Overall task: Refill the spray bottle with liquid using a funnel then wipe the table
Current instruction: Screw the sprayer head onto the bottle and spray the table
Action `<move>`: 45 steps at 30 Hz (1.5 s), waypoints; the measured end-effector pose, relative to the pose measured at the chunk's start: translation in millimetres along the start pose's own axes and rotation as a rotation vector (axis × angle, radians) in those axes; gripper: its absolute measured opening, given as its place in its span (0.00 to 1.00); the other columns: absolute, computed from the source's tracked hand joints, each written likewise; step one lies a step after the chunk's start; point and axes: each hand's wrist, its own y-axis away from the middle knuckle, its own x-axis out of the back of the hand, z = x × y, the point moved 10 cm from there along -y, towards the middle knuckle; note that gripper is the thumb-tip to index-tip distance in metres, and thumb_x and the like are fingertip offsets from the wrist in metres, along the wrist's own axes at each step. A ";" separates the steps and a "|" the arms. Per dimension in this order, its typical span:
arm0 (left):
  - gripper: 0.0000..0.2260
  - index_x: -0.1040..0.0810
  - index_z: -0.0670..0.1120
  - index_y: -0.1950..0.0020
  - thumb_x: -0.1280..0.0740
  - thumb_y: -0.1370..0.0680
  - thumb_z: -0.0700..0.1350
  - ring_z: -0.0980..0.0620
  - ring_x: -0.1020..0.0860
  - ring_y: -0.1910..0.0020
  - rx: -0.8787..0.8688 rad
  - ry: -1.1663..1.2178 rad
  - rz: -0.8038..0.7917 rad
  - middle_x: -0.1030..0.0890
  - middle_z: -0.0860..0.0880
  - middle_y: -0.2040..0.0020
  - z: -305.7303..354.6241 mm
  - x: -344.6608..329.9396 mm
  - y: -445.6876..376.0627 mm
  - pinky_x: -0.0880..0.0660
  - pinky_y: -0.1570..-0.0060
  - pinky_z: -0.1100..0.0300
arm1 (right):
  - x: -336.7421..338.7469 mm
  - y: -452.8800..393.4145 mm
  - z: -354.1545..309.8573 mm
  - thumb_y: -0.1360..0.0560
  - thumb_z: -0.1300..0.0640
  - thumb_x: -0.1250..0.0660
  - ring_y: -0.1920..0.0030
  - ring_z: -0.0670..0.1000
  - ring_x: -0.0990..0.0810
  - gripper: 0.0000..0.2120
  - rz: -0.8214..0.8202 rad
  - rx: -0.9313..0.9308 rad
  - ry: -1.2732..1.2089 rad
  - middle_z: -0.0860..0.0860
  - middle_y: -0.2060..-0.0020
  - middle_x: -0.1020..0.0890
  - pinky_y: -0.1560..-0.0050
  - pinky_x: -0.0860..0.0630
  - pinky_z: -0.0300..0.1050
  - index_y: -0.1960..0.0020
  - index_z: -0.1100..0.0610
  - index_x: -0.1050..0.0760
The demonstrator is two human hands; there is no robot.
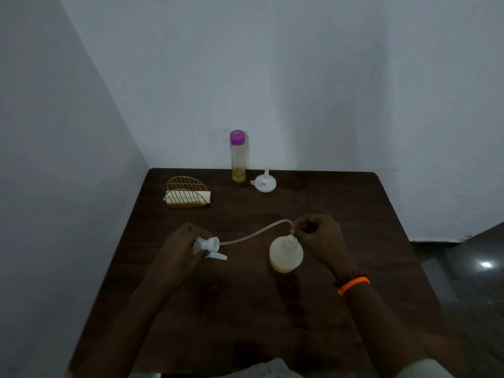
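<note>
Two hands are at work over the bench (341, 203), both mine. My left hand (181, 248) grips the white spray head (208, 245), fingers curled round it, its collar facing right and its trigger hanging down toward me. From that collar one thin clear tube (253, 234) runs rightward and slightly away from me, arches, then bends down to the mouth of the spray bottle (286, 253). My right hand (320, 237) pinches the tube near its far end, just above the neck; the fingers (296, 226) are bunched on it, and I cannot tell whether the tip is already inside the opening. One spray bottle stands upright near the middle of the bench, long axis vertical, neck up, with a shallow layer of yellow liquid at its bottom.

At the back edge stands one tall clear bottle (239, 159) with a purple cap, upright, a little yellow liquid at its base. Just to its right lies one white funnel (265, 182), wide rim down, spout pointing up. To the back left sits one gold wire holder (186, 192) with white napkins in it.

My right wrist carries two bracelets (351, 282), one orange, one dark beaded.

I see dark brown wood with a wet-looking patch in front of the spray bottle. Plain pale walls meet in a corner behind, and dark glossy floor shows at right.
</note>
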 end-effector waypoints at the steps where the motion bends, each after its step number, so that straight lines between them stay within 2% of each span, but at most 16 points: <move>1: 0.12 0.18 0.44 0.47 0.22 0.29 0.40 0.51 0.22 0.52 -0.026 0.016 0.002 0.21 0.49 0.49 1.2 1.4 0.8 0.31 0.53 0.67 | -2.3 -0.6 2.9 0.30 0.60 0.24 0.60 0.34 0.18 0.07 -0.005 -0.002 0.012 0.43 0.63 0.15 0.62 0.24 0.30 0.59 0.48 0.18; 4: 0.15 0.18 0.45 0.48 0.21 0.31 0.38 0.53 0.22 0.53 -0.054 0.049 -0.038 0.23 0.52 0.49 3.2 0.7 5.1 0.32 0.53 0.70 | -7.7 -2.0 12.6 0.30 0.59 0.23 0.60 0.31 0.19 0.09 -0.019 -0.020 0.011 0.40 0.63 0.16 0.65 0.26 0.25 0.58 0.46 0.19; 6: 0.16 0.19 0.49 0.48 0.20 0.32 0.39 0.58 0.23 0.52 -0.081 0.055 -0.042 0.23 0.55 0.49 3.9 1.6 6.5 0.31 0.53 0.70 | -11.4 -1.6 19.3 0.30 0.58 0.23 0.59 0.33 0.18 0.08 -0.038 -0.024 0.003 0.41 0.62 0.16 0.65 0.25 0.27 0.57 0.46 0.19; 10: 0.19 0.23 0.58 0.48 0.20 0.31 0.42 0.65 0.25 0.49 -0.070 0.080 -0.089 0.25 0.62 0.48 0.8 2.8 7.6 0.25 0.53 0.66 | -14.6 1.0 30.4 0.31 0.58 0.22 0.57 0.41 0.17 0.09 -0.049 -0.030 0.008 0.44 0.59 0.15 0.57 0.20 0.37 0.54 0.49 0.17; 13: 0.18 0.22 0.57 0.47 0.20 0.31 0.43 0.63 0.23 0.48 -0.093 0.091 -0.117 0.23 0.60 0.48 7.8 3.1 6.4 0.22 0.51 0.62 | -18.1 3.0 35.6 0.30 0.62 0.25 0.54 0.40 0.18 0.11 -0.064 -0.033 -0.013 0.43 0.56 0.15 0.51 0.19 0.42 0.50 0.51 0.16; 15: 0.20 0.22 0.56 0.45 0.20 0.32 0.43 0.63 0.23 0.48 -0.124 0.084 -0.120 0.22 0.59 0.47 18.3 5.1 3.7 0.22 0.51 0.62 | -22.3 4.7 38.6 0.30 0.63 0.25 0.50 0.42 0.18 0.14 -0.098 -0.026 -0.024 0.46 0.52 0.15 0.46 0.19 0.46 0.46 0.53 0.17; 18: 0.22 0.22 0.54 0.40 0.20 0.32 0.44 0.64 0.24 0.46 -0.132 0.104 -0.116 0.22 0.59 0.43 33.3 6.9 -3.7 0.24 0.48 0.66 | -32.7 6.8 39.8 0.31 0.58 0.23 0.44 0.46 0.20 0.20 -0.179 0.009 0.053 0.47 0.44 0.17 0.42 0.21 0.47 0.40 0.53 0.19; 22: 0.25 0.21 0.54 0.37 0.20 0.32 0.48 0.69 0.22 0.46 -0.087 0.214 -0.118 0.22 0.65 0.44 53.6 0.4 -15.6 0.26 0.51 0.75 | -42.3 8.1 47.5 0.32 0.52 0.22 0.45 0.45 0.21 0.20 -0.177 -0.013 0.088 0.46 0.46 0.18 0.44 0.24 0.45 0.41 0.52 0.20; 25: 0.21 0.21 0.57 0.39 0.21 0.30 0.51 0.68 0.22 0.46 -0.071 0.312 -0.139 0.20 0.64 0.48 75.8 -11.9 -24.6 0.26 0.52 0.76 | -48.5 9.1 57.9 0.31 0.50 0.23 0.45 0.44 0.22 0.19 -0.143 -0.041 0.096 0.45 0.45 0.18 0.45 0.25 0.42 0.41 0.50 0.20; 27: 0.18 0.19 0.55 0.40 0.23 0.29 0.52 0.65 0.21 0.47 -0.085 0.332 -0.156 0.19 0.61 0.48 91.8 -20.7 -31.2 0.26 0.53 0.75 | -50.2 10.6 60.4 0.31 0.50 0.23 0.49 0.35 0.23 0.18 -0.119 -0.040 0.076 0.39 0.49 0.19 0.52 0.29 0.28 0.41 0.49 0.19; 28: 0.18 0.19 0.54 0.40 0.24 0.28 0.53 0.64 0.21 0.48 -0.098 0.338 -0.160 0.19 0.60 0.48 99.8 -24.2 -34.5 0.26 0.53 0.74 | -49.5 11.9 59.6 0.31 0.50 0.23 0.52 0.31 0.24 0.17 -0.101 -0.031 0.069 0.35 0.54 0.21 0.56 0.31 0.24 0.42 0.47 0.19; 31: 0.16 0.19 0.49 0.39 0.25 0.25 0.50 0.62 0.21 0.47 -0.163 0.351 -0.133 0.18 0.57 0.46 123.7 -31.3 -44.8 0.26 0.48 0.71 | -48.7 13.1 57.5 0.31 0.50 0.23 0.54 0.23 0.27 0.15 -0.079 0.009 0.042 0.29 0.61 0.23 0.59 0.32 0.21 0.45 0.42 0.18; 35: 0.16 0.19 0.43 0.38 0.25 0.25 0.42 0.58 0.22 0.47 -0.233 0.332 -0.064 0.17 0.49 0.46 146.4 -36.9 -59.4 0.27 0.43 0.63 | -51.9 9.4 65.0 0.31 0.48 0.23 0.58 0.30 0.23 0.17 -0.098 -0.020 0.037 0.35 0.59 0.20 0.60 0.31 0.22 0.43 0.46 0.18; 38: 0.15 0.18 0.39 0.40 0.24 0.26 0.39 0.50 0.21 0.48 -0.321 0.249 -0.134 0.16 0.44 0.47 162.5 -54.5 -68.7 0.28 0.46 0.59 | -52.9 9.0 66.7 0.31 0.47 0.23 0.58 0.32 0.23 0.16 -0.091 -0.024 0.059 0.35 0.60 0.21 0.62 0.31 0.23 0.44 0.47 0.18; 42: 0.17 0.19 0.41 0.39 0.25 0.26 0.43 0.48 0.22 0.45 -0.323 0.165 -0.271 0.17 0.44 0.45 164.5 -88.7 -76.6 0.29 0.45 0.59 | -55.6 8.5 72.9 0.31 0.46 0.23 0.56 0.42 0.22 0.16 -0.072 -0.058 0.103 0.42 0.57 0.20 0.65 0.35 0.27 0.47 0.51 0.18; 45: 0.18 0.20 0.44 0.39 0.26 0.26 0.48 0.50 0.23 0.46 -0.296 0.074 -0.353 0.20 0.45 0.45 159.3 -109.9 -80.3 0.26 0.43 0.55 | -55.5 8.4 73.2 0.32 0.49 0.22 0.57 0.41 0.24 0.15 -0.047 -0.044 0.089 0.42 0.58 0.21 0.62 0.35 0.27 0.49 0.54 0.19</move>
